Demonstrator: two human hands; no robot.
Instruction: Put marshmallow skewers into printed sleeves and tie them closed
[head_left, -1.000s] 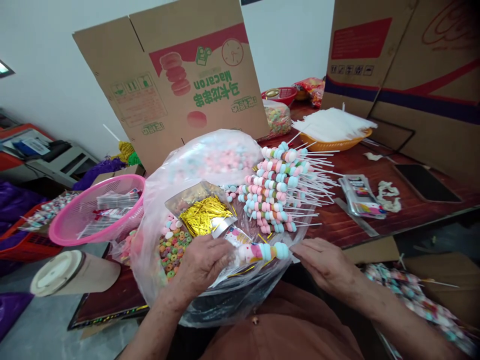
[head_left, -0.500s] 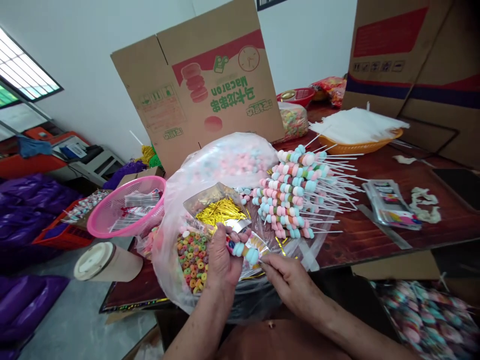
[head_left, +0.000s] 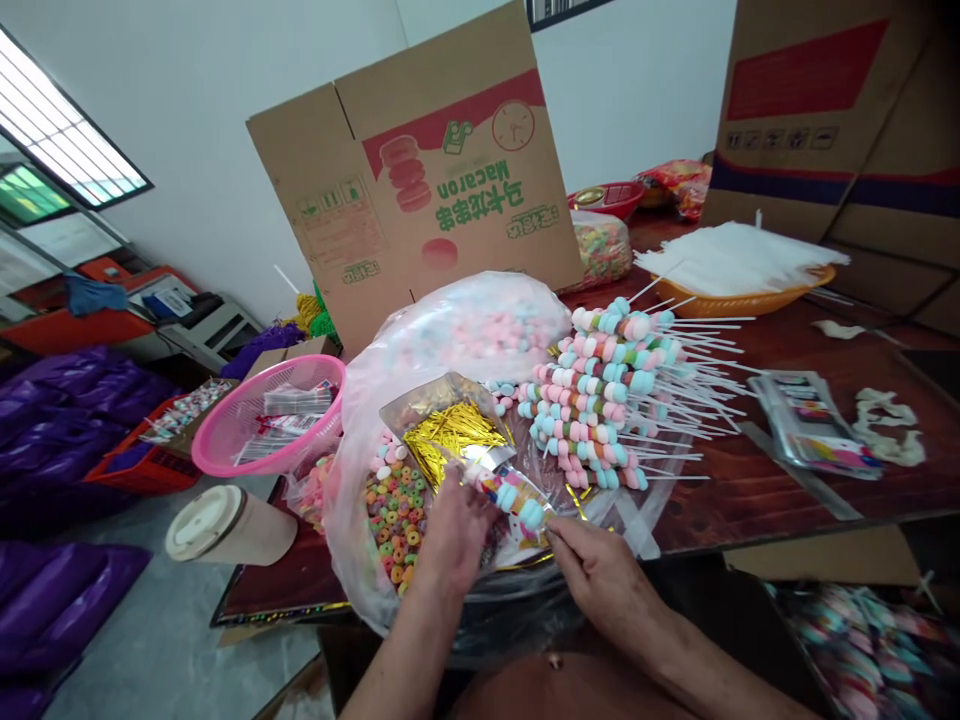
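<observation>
Lower centre, near the desk (head_left: 720, 505) edge, right hand (head_left: 600, 575) pinches a blue-ended skewer (head_left: 512, 498); left hand (head_left: 454, 530) beside it, grip unclear.

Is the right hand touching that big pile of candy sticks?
Apart. The head view shows a gap between the right hand and the pile, with a gold tie in it.

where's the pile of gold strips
In the head view, the pile of gold strips is just left of centre, in a pouch beyond the left hand.
</observation>
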